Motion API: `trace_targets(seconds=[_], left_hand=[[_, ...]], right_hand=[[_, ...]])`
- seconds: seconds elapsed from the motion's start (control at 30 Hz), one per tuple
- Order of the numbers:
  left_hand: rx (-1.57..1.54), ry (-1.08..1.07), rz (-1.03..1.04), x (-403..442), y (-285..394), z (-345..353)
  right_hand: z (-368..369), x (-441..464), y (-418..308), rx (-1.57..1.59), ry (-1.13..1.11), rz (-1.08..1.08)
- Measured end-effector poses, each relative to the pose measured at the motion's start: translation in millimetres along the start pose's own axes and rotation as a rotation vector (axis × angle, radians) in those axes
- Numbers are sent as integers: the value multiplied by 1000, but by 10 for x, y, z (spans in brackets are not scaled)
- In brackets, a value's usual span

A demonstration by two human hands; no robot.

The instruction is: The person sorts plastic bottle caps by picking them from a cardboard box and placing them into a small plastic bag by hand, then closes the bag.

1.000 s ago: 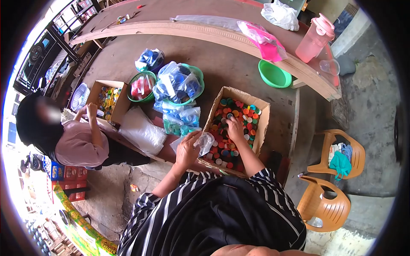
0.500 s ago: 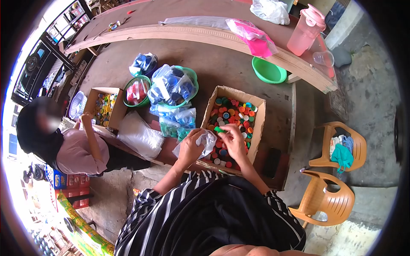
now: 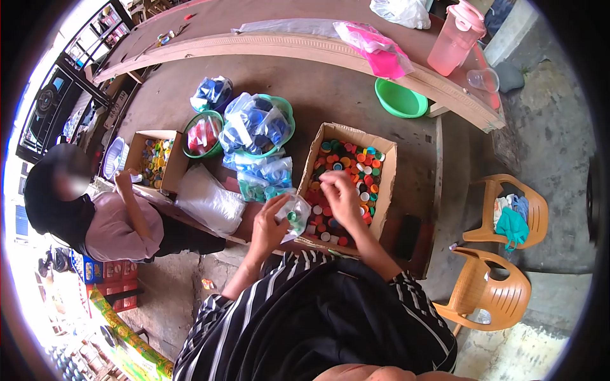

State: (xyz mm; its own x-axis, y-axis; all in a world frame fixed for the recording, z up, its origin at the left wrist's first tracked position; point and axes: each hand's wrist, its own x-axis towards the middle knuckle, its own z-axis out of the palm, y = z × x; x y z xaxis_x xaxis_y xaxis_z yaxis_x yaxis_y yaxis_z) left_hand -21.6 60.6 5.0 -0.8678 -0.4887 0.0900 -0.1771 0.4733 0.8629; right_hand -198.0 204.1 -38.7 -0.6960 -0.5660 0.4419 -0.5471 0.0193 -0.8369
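My left hand (image 3: 268, 223) grips a clear plastic bag (image 3: 297, 213) at the near left corner of a cardboard box. A green cap (image 3: 292, 216) shows inside the bag. My right hand (image 3: 340, 193) hovers over the box, its fingers curled with the tips close together; whether anything small is between them is hidden. The cardboard box (image 3: 389, 190) holds many loose caps (image 3: 365, 166) in red, orange, green, white and black. Left of it lie filled bags of teal and blue caps (image 3: 264, 178).
Another person (image 3: 121, 225) works on the left at a smaller box (image 3: 181, 162) of caps. Clear bags (image 3: 210, 200) lie between us. Behind are filled baskets (image 3: 289, 114), a green basin (image 3: 400, 98) and a raised wooden edge (image 3: 286, 43). Orange chairs (image 3: 492, 295) stand right.
My right hand picked a green cap from the box and moved it toward the bag. The cap is now in the bag, and my right hand is back above the box.
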Motion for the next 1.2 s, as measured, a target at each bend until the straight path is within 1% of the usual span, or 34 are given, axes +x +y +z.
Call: trace_targets(seconds=[0.03,0.07,0.13,0.2,0.23,0.27,0.33,0.37,0.43,0.5,0.53,0.57,0.6,0.67,0.73,0.77,0.87,0.9,1.0,1.03,1.2], left_hand=[[-7,39,16,-11,1,-79],[-5,46,-51,-31,38,-207],[-118,212,-106,-12,135,-427],[-67,260,-178,-32,319,-621],[-48,189,-96,-18,215,-597],[-69,40,-203,-88,190,-582],[94,36,-32,-104,-40,-506],[46,47,-81,-124,-75,-513],[-49,75,-168,-89,39,-546],[-39,66,-172,-59,45,-537],[-36,60,-175,-59,37,-522],[-23,72,-119,-56,-11,-490],[-33,56,-132,-39,5,-483],[-56,11,-171,-33,36,-458],[-68,-8,-126,-24,25,-415],[-84,-20,-117,-23,43,-393],[-90,-38,-69,-15,21,-322],[-94,-41,-58,-9,26,-297],[-98,-60,-48,-28,57,-254],[-96,-67,-38,-32,30,-238],[-59,-75,8,-69,-79,-188]], right_hand=[[-5,31,227,-60,15,60],[-13,53,478,-122,31,116],[-45,26,825,-263,-86,136],[-1,-46,1095,-394,-202,144],[62,-85,1225,-394,-270,150],[120,-167,1337,-497,-308,130],[232,-249,1324,-703,-378,77],[264,-279,1292,-718,-372,45],[297,-292,1282,-773,-410,47],[290,-259,1225,-789,-411,53],[279,-248,1203,-764,-412,89],[259,-244,1175,-740,-414,128],[227,-248,1176,-717,-415,167],[144,-301,1232,-603,-363,152],[44,-274,1210,-437,-336,161],[-7,-260,1197,-255,-313,220],[-130,-327,1176,198,-256,497],[-195,-320,1007,294,-230,643],[-337,-347,834,104,-285,765],[-348,-362,775,124,-260,792],[-328,-394,599,704,-177,868]])
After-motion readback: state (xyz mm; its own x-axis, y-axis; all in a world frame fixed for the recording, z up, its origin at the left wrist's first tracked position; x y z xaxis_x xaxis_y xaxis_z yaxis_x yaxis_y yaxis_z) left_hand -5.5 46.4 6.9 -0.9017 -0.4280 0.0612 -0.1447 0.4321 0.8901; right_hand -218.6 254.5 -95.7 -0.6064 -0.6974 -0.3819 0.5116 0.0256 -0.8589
